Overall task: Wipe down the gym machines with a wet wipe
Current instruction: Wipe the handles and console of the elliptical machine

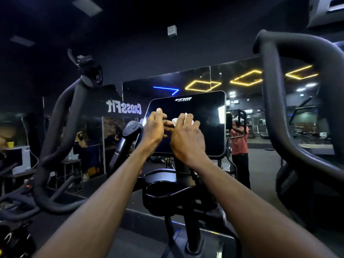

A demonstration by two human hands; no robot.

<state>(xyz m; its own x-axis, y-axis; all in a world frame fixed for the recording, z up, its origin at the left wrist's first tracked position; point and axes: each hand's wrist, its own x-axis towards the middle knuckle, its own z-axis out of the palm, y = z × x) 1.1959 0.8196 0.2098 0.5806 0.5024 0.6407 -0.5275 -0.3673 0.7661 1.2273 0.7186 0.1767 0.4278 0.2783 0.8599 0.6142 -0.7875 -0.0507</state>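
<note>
Both hands pinch a small, crumpled white wipe — before the dark screen.

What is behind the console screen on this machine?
Behind the console screen stands a wall mirror reflecting ceiling lights and a person in a red shirt. The screen covers the mirror's middle.

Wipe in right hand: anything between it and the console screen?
Nothing visible. The right hand holds the wipe directly in front of the dark screen; the left hand sits beside it, not between them.
</note>
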